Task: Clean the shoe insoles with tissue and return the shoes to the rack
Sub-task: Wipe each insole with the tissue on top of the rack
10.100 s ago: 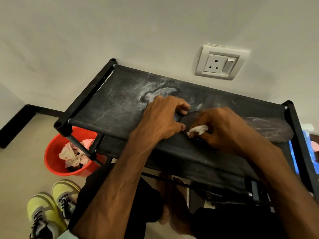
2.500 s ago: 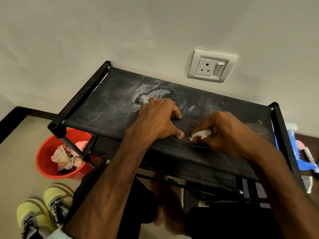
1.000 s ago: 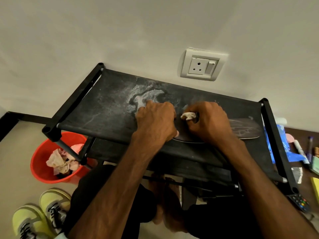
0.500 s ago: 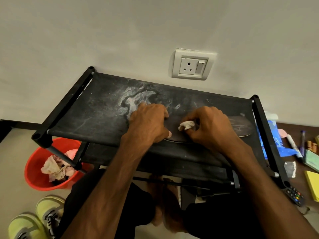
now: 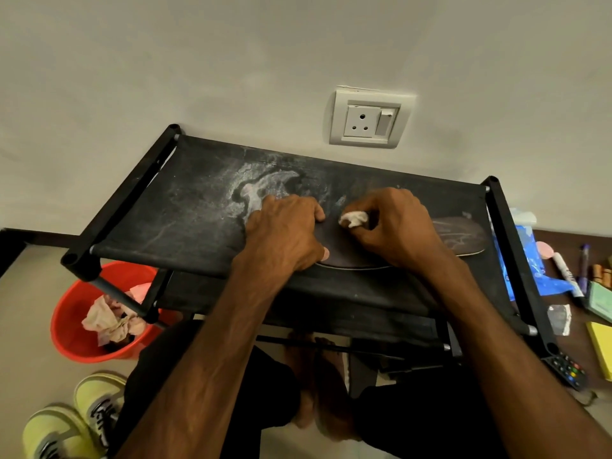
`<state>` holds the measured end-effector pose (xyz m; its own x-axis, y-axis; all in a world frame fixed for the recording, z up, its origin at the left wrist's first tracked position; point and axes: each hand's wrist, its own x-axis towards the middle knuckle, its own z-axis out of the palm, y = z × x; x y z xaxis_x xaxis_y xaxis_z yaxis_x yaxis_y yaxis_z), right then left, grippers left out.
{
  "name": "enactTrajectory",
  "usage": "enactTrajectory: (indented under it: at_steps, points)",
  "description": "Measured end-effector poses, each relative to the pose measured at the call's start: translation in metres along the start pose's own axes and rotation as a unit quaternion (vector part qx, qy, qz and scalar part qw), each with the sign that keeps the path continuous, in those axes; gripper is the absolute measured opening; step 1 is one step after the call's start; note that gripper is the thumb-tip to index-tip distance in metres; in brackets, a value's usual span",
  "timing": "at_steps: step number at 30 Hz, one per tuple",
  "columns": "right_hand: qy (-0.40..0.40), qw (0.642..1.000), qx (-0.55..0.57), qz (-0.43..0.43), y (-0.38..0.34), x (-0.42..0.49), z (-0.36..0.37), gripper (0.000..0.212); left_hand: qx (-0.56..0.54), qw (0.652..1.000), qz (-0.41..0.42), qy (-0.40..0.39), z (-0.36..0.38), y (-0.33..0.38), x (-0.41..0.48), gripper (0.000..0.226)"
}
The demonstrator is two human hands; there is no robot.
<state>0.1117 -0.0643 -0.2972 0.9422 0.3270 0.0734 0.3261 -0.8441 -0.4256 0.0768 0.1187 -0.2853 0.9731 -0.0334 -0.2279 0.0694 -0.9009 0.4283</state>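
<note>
Wiping: my right grip [image 5: 397,230] pinches a crumpled white tissue [image 5: 354,219] between the thumb and curled fingers and presses it on the dark insole [image 5: 460,238], near the insole's left end.
Left grip: my left grip [image 5: 284,233] clamps the insole's left end, with the fingers curled over its far edge and the thumb tip on its near edge. My two grips sit just beside each other.
Insole: it lies flat on the top shelf [image 5: 198,210] of the black shoe rack [image 5: 122,200], in the shelf's right half and close to the front edge. It runs left to right, and its right end, marked with pale scuff lines, stops just short of the right rail.
Top shelf: black fabric with a white dusty smear [image 5: 261,190] in the middle towards the back edge, partly under my left knuckles.
Shoes: a pair of yellow-green shoes [image 5: 76,422] stands on the floor off the rack's front-left corner, beside my left leg.
Bucket: a red bucket [image 5: 66,326] stands on the floor at the rack's left end and holds crumpled pinkish tissues [image 5: 109,321].
Right of the rack: a blue plastic bag [image 5: 526,260] lies against the right rail, and a remote [image 5: 566,372] lies by the front-right corner.
Wall: a white socket plate [image 5: 369,119] sits above the rack's back edge.
</note>
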Motion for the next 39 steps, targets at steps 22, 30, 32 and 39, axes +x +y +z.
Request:
enactTrajectory:
  at_steps: [22, 30, 32, 39]
  points:
    - [-0.094, 0.993, 0.037, -0.056, -0.009, -0.013, -0.007, 0.046, -0.006, 1.0, -0.013, 0.004, -0.001, -0.002, 0.003, 0.065]
    - [-0.172, 0.974, 0.094, -0.113, 0.001, -0.033, -0.034, 0.016, -0.035, 0.999, -0.005, 0.009, 0.0, -0.007, 0.006, 0.063]
    - [-0.115, 0.98, 0.133, -0.097, 0.006, -0.032, -0.037, 0.015, -0.039, 0.999, 0.01, 0.008, -0.001, -0.009, 0.006, 0.062]
    - [0.071, 0.99, 0.119, -0.036, 0.029, -0.018, -0.029, 0.014, -0.024, 0.994, 0.104, -0.005, -0.004, -0.01, 0.0, 0.078]
